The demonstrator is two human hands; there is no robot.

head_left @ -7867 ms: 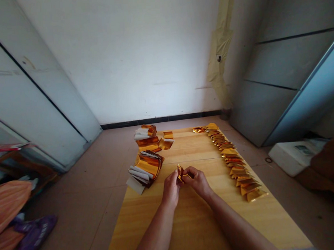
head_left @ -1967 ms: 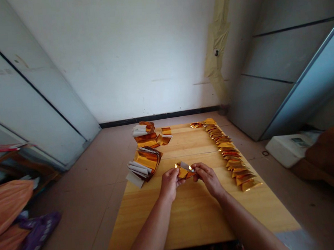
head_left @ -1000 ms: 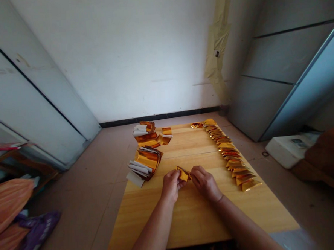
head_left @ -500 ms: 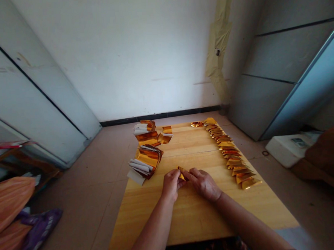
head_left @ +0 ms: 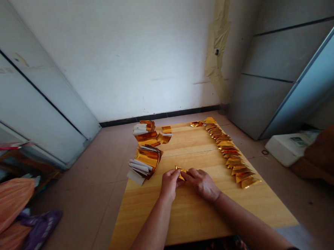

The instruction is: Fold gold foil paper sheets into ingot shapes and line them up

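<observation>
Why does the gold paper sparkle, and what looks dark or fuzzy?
Head view: the row of folded gold papers has bright glints, probably light bouncing off its shiny surface; head view: the white wall is bright mid-picture, the floor at lower right dark; head view: the gold piece between the left hand and right hand looks soft, its folds hard to make out.

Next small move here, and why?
Probably a gentle press with the right hand on the small shiny gold foil-paper piece, the left hand steadying it: both hands pinch it over the pale wooden tabletop, and a pointed corner pokes up beyond their grip.
</observation>
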